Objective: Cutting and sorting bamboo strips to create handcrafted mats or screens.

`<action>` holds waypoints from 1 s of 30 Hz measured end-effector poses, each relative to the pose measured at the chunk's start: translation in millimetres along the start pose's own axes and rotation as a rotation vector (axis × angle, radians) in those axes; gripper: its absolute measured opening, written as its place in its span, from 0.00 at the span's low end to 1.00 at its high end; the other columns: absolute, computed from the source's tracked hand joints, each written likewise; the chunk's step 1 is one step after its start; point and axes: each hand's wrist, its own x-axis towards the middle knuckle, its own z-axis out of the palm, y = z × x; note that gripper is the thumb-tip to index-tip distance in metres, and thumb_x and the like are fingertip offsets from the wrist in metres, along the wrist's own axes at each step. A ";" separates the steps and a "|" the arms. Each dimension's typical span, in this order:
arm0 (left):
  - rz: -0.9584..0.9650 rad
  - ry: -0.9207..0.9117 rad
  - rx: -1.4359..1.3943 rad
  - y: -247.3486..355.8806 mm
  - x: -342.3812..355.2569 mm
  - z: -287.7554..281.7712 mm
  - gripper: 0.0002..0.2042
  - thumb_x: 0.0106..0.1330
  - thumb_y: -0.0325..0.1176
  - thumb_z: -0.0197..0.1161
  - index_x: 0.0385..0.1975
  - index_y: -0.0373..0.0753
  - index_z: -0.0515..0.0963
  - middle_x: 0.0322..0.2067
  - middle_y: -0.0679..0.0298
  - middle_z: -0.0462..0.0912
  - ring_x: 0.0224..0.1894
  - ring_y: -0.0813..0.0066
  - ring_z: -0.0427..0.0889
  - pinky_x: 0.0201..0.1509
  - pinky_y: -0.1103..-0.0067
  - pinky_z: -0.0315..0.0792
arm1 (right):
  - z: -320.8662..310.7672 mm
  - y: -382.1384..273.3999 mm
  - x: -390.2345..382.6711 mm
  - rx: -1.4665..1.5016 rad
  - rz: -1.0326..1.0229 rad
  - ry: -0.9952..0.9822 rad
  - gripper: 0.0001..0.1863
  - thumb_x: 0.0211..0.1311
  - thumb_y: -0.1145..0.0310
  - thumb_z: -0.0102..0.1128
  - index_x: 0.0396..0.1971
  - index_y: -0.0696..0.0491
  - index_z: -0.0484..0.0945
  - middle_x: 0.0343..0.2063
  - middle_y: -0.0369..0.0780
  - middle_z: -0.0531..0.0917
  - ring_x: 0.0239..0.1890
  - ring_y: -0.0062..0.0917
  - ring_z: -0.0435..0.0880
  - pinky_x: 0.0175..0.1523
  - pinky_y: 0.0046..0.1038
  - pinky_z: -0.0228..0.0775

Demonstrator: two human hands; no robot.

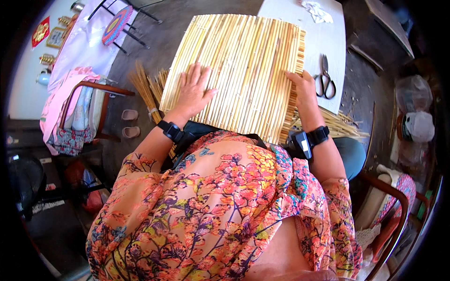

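A mat of pale yellow stalks (234, 70), laid side by side, spans the space in front of me and rests partly on the table. Flat on its left part lies my left hand (191, 91), fingers spread. My right hand (303, 91) grips the right edge of the mat, thumb on top and the other fingers around the side. Along that edge a second layer of stalk ends shows beneath. To the right of my right hand, black scissors (325, 79) lie on the table, blades pointing away.
The white table (338, 61) carries a crumpled white cloth (316, 11) at its far end. Bundled straw (146, 89) stands left of the mat; loose stalks (344, 124) lie at the right. A chair with pink cloth (70, 107), slippers (130, 124) and a stool (117, 25) are leftward.
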 end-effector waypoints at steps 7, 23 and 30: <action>0.157 0.496 -0.432 3.2 -9.0 -27.1 0.18 0.60 0.36 0.60 0.48 0.36 0.72 0.48 0.51 0.73 0.50 0.58 0.73 0.54 0.73 0.67 | -7.7 -7.8 10.0 0.231 -0.108 0.126 0.17 0.48 0.79 0.60 0.41 0.63 0.71 0.34 0.44 0.79 0.34 0.29 0.80 0.39 0.28 0.74; -0.117 -0.546 -1.919 80.2 31.0 29.2 0.28 0.64 0.52 0.52 0.52 0.32 0.66 0.44 0.56 0.76 0.44 0.67 0.77 0.46 0.73 0.73 | -42.1 3.6 19.4 0.471 -0.157 0.219 0.22 0.48 0.86 0.55 0.47 0.61 0.66 0.43 0.45 0.75 0.45 0.35 0.77 0.51 0.34 0.71; -0.376 -0.462 -2.291 88.5 50.7 62.3 0.23 0.61 0.32 0.58 0.55 0.32 0.62 0.50 0.54 0.72 0.50 0.63 0.74 0.54 0.69 0.71 | -39.1 22.9 7.2 0.345 -0.089 0.220 0.23 0.49 0.85 0.57 0.48 0.58 0.66 0.42 0.43 0.75 0.44 0.34 0.77 0.45 0.33 0.75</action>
